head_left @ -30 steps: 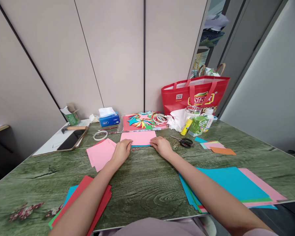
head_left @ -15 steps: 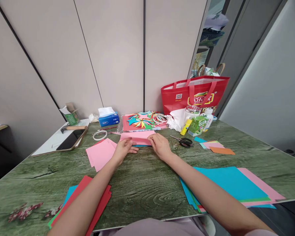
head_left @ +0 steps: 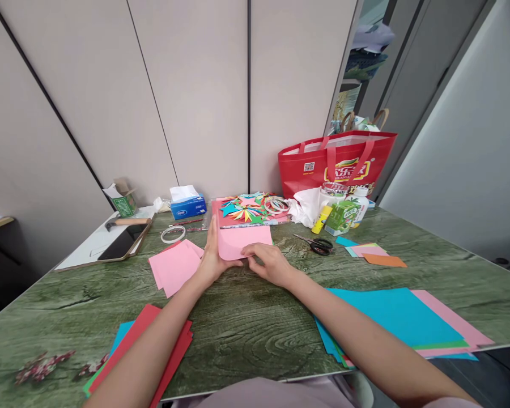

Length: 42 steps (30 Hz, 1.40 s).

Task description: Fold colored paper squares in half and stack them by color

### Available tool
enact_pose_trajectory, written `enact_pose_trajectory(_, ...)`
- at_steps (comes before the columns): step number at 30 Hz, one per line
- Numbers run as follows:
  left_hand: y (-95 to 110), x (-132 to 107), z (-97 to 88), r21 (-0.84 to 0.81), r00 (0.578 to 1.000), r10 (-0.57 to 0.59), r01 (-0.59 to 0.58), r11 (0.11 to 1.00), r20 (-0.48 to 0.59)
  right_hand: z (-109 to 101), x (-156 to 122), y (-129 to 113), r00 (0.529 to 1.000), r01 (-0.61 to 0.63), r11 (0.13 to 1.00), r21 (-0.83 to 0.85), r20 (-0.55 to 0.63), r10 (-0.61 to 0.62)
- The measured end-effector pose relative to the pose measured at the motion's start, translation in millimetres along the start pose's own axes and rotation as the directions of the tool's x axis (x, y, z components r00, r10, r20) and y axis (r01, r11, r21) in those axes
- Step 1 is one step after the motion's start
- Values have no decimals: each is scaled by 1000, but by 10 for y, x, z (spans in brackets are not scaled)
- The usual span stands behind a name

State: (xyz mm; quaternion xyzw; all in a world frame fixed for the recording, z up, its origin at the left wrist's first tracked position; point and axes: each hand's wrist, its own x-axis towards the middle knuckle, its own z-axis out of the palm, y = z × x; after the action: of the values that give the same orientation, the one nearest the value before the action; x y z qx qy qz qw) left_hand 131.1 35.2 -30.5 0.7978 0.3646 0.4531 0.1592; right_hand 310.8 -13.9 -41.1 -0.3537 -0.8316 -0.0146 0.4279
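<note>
A stack of pink paper (head_left: 242, 238) is between my hands at the middle of the table, its left side curving upward. A thin green edge shows at its right side. My left hand (head_left: 213, 255) is upright against the left edge of the paper, fingers long and straight, with the thumb along the near edge. Closed in a pinch, my right hand (head_left: 270, 263) grips the near edge. Pink sheets (head_left: 176, 266) lie fanned to the left of my left hand. Black-handled scissors (head_left: 318, 245) rest to the right of my right hand.
Behind the paper lie colourful folded paper stars (head_left: 246, 209) and tape rolls (head_left: 276, 205). A tissue box (head_left: 188, 205), tape ring (head_left: 173, 234), phone (head_left: 123, 242) and hammer (head_left: 127, 222) are leftward. Rightward: glue stick (head_left: 322, 219), red bag (head_left: 306, 170), blue sheets (head_left: 395, 317). Red sheets (head_left: 176, 357) lie near left.
My left hand has turned upright along the paper's left edge. My right hand has shifted slightly down and left along the near edge. The pink paper now faces up, its left side curved.
</note>
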Motion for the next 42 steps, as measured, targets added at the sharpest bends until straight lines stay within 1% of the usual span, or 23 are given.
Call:
enact_pose_trajectory(2, 1, -10, -12, 8, 991, 71, -72, 997, 110, -7, 0, -7, 1000, -1, 1000, -12, 24, 1)
enact_pose_trajectory(3, 3, -15, -13, -1, 984, 83, -84, 996, 154, -9, 1, -9, 1000, 4, 1000, -16, 29, -4)
enact_pose_trajectory(5, 21, -24, -10, -43, 978, 67, -60, 997, 199, -7, 4, -5, 1000, 19, 1000, -5, 10, -19)
enact_pose_trajectory(6, 41, -27, -7, -74, 977, 50, -35, 997, 207, -4, 6, -1, 1000, 23, 1000, 10, -21, -23)
enact_pose_trajectory(8, 103, -28, -9, -138, 980, -9, 37, 990, 198, 6, 13, 9, 992, 7, 999, 51, -125, 0)
enact_pose_trajectory(10, 188, -26, -28, -186, 978, -124, 155, 970, 170, 9, 24, 18, 966, -42, 994, 98, -250, 66)
enact_pose_trajectory(12, 272, -23, -57, -211, 953, -256, 286, 934, 158, 1, 39, 24, 923, -103, 984, 143, -356, 149)
enact_pose_trajectory(14, 330, -20, -83, -266, 931, -309, 353, 897, 193, -13, 52, 30, 888, -162, 965, 206, -396, 234)
enact_pose_trajectory(16, 345, -17, -91, -341, 918, -305, 379, 860, 253, -21, 57, 39, 873, -229, 926, 300, -358, 332)
enact_pose_trajectory(18, 318, -13, -81, -404, 907, -311, 407, 819, 284, -14, 56, 50, 862, -304, 861, 407, -268, 431)
enact_pose_trajectory(20, 267, -3, -64, -453, 902, -342, 428, 782, 262, 6, 53, 60, 840, -364, 787, 498, -190, 508)
enact_pose_trajectory(23, 191, 17, -43, -525, 904, -377, 424, 738, 200, 36, 51, 72, 810, -396, 710, 582, -142, 568)
enact_pose_trajectory(25, 160, 26, -35, -563, 900, -393, 428, 707, 191, 46, 50, 77, 796, -411, 691, 595, -135, 590)
enact_pose_trajectory(28, 146, 25, -29, -582, 888, -410, 449, 678, 208, 46, 50, 80, 784, -425, 686, 590, -138, 605)
enact_pose_trajectory(37, 187, 19, -31, -541, 867, -465, 481, 690, 179, 17, 80, 40, 756, -446, 624, 641, -104, 647)
enact_pose_trajectory(42, 196, 14, -22, -554, 870, -467, 471, 687, 160, -4, 93, 1, 750, -455, 612, 646, -93, 655)
